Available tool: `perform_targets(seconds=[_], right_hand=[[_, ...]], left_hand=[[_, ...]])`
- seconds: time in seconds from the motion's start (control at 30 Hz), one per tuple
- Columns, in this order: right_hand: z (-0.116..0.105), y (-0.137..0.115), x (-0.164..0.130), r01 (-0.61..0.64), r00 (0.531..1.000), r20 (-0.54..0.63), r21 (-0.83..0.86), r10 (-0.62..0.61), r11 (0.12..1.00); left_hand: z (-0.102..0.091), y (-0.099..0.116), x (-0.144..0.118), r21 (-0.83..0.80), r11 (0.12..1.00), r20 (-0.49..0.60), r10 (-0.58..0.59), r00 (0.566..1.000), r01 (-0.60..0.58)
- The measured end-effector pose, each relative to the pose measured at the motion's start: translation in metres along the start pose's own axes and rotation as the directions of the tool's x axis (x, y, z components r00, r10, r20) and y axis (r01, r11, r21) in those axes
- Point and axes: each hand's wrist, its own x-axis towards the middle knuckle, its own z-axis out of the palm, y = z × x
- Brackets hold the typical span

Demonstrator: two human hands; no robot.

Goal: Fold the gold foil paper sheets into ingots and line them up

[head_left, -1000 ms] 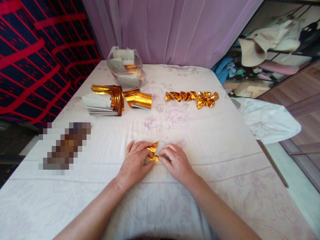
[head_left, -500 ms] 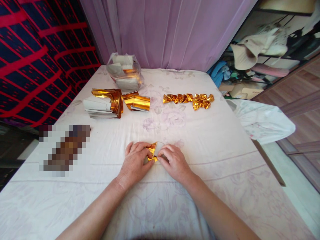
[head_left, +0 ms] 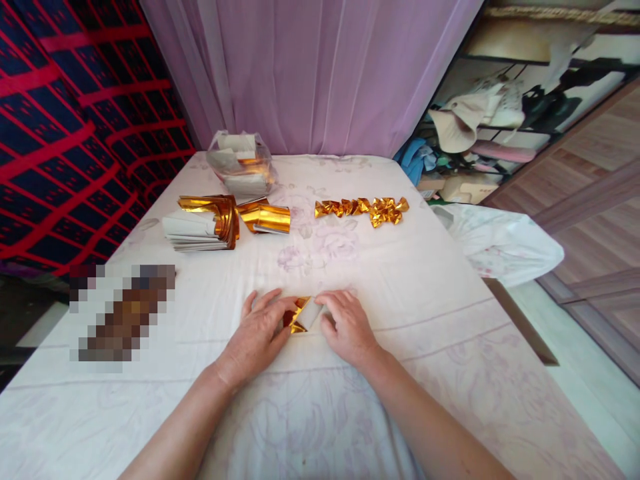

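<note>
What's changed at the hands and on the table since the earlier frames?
The left hand has drawn leftward, its thumb farther from the right hand, uncovering more of the folded paper. Whether either let go is unclear. The camera view also shifted. The foil stack, gold pieces and bag stayed put.

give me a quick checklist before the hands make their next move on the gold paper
1. Gold paper lying on the tablecloth: ok, between both hands.
2. Left hand at the gold part: ok, fingertips over it.
3. Right hand gripping the gray part: cannot tell, fingertips are at its edge.
4. Crease sharpness: cannot tell, too small.
5. Folded gold pieces apart from the hands: ok, farther back.
</note>
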Motion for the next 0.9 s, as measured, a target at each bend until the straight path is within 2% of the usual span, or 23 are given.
perform_targets(seconds=[0.23, 0.37, 0.67, 0.77, 0.9], right_hand=[[0.0, 0.004, -0.004, 0.006, 1.0, -0.007, 0.085, -0.006, 0.996], [-0.001, 0.006, -0.006, 0.026, 1.0, 0.002, 0.133, -0.026, 0.991], [-0.002, 0.009, -0.008, 0.146, 0.989, 0.021, 0.037, -0.147, 0.989], [-0.005, 0.005, -0.007, 0.186, 0.983, 0.003, -0.03, -0.186, 0.982], [-0.008, -0.002, -0.007, 0.283, 0.959, 0.028, -0.107, -0.281, 0.953]], left_hand=[[-0.002, -0.004, 0.002, 0.197, 0.971, 0.0, 0.141, 0.99, -0.139], [-0.004, -0.003, 0.005, 0.285, 0.945, -0.039, 0.18, 0.983, -0.162], [-0.009, 0.004, 0.011, 0.429, 0.884, -0.028, 0.219, 0.975, -0.186], [-0.008, 0.009, 0.011, 0.434, 0.884, -0.016, 0.2, 0.98, -0.173], [-0.001, 0.019, 0.006, 0.381, 0.922, 0.017, 0.072, 0.997, -0.073]])
